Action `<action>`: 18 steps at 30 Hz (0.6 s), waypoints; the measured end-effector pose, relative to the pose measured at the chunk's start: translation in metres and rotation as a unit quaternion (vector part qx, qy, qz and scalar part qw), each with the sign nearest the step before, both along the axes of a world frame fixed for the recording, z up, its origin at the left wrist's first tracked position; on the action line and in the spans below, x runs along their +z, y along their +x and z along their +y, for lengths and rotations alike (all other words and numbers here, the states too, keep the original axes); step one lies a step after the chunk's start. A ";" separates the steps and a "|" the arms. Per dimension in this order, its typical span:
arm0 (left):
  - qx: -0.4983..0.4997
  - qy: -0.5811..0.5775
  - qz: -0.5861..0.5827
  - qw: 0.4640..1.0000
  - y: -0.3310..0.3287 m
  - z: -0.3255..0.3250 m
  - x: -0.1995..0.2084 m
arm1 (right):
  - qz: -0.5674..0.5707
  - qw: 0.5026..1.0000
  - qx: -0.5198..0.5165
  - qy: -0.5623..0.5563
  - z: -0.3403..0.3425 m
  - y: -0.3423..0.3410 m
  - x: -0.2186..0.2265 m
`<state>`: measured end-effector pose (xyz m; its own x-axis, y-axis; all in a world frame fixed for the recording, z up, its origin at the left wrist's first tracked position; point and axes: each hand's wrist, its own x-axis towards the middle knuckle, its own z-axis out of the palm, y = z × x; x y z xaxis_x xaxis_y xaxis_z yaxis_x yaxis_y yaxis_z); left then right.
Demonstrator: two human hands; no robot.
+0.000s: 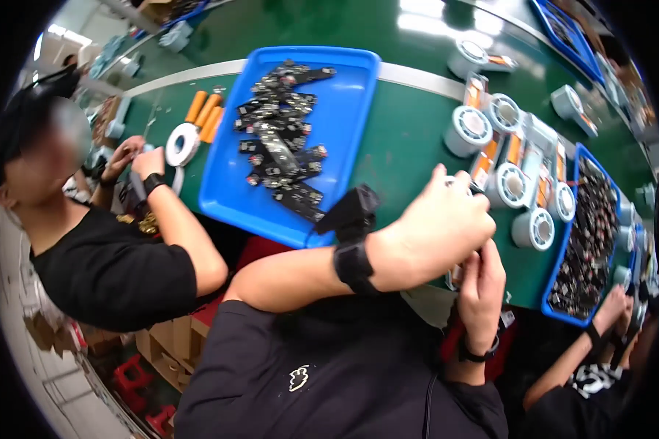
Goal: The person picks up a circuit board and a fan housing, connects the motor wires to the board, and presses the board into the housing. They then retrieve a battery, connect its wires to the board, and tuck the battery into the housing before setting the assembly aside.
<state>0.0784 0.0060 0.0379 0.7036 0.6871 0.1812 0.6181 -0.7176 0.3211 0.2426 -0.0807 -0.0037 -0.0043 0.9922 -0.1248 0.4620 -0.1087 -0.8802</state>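
Note:
My left hand (438, 223) reaches across to the right of my body, its fingers bent and closed over a small dark piece that is mostly hidden. Just below it, my right hand (482, 287) is raised with thumb and fingers pinched together, close against the left. What lies between the two hands is largely covered; a small bit of orange and white shows beside the right fingers. Beyond my hands stand several light-blue round-headed housings (511, 184), with orange cylinders in their handles.
A blue tray (351, 154) of black circuit boards (278, 143) lies to the left. Orange cylinders (206, 113) and a white tape roll (182, 145) sit past it. Another blue tray (551, 304) with small dark parts stands right. Co-workers (117, 241) sit on both sides.

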 end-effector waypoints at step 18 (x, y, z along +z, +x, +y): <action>-0.044 0.138 -0.021 0.989 -0.045 -0.011 -0.019 | -0.201 0.954 0.003 0.223 -0.005 -0.013 0.013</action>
